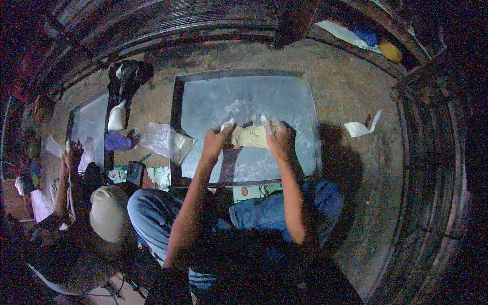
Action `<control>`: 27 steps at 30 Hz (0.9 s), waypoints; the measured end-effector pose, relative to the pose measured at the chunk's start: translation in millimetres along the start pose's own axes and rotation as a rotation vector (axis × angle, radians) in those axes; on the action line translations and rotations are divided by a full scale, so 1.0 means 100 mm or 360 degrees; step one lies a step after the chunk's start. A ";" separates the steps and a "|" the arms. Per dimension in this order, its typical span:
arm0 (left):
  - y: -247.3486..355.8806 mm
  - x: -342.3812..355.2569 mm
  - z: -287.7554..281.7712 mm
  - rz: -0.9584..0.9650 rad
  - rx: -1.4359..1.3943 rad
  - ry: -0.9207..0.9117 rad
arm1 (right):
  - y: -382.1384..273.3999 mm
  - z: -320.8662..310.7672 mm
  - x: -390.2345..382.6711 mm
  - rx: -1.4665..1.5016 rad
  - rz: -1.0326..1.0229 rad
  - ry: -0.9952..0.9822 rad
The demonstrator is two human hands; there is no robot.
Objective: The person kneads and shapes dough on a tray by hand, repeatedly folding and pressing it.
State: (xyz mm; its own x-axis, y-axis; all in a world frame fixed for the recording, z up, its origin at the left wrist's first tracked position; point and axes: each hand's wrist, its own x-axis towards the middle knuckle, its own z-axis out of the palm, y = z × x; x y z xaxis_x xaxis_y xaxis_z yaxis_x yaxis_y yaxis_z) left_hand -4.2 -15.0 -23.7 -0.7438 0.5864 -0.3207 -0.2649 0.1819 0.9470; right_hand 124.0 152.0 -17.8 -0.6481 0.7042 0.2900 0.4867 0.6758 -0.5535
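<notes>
A pale yellowish strip of what looks like dough is stretched between my two hands above a grey metal tray. Its left end is gripped by my left hand, and my right hand closes on the other end. Both thumbs are whitened as if with powder. White smears mark the tray's surface beyond my hands, and a dark shadow falls below the strip. On the tray's left rim lies a clear plastic bag with some whitish stuff at its end.
At left, a co-worker in a pale cap holds their hands by a second tray. Between the trays lie a white filled bag, a purple roll and a black bag. A white packet rests on the right floor.
</notes>
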 end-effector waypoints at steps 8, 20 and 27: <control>-0.13 0.03 0.06 0.0382 0.0839 0.0225 | -0.11 0.07 -0.03 -0.0185 -0.0103 -0.0178; -0.15 0.20 -0.37 0.0499 0.1148 0.0754 | 0.35 0.06 0.08 -0.0153 0.0171 -0.0010; -0.18 0.25 -0.49 0.0323 0.0805 0.0781 | 0.80 0.18 0.12 0.0533 0.0823 -0.0120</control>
State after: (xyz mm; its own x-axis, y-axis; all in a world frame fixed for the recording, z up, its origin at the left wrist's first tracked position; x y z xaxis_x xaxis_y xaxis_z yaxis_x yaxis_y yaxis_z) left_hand -47.6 -42.2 -49.9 -0.9688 0.2479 0.0025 0.1350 0.5191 0.8440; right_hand 144.4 210.1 -72.9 -0.4230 0.8967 -0.1302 0.5465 0.1379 -0.8260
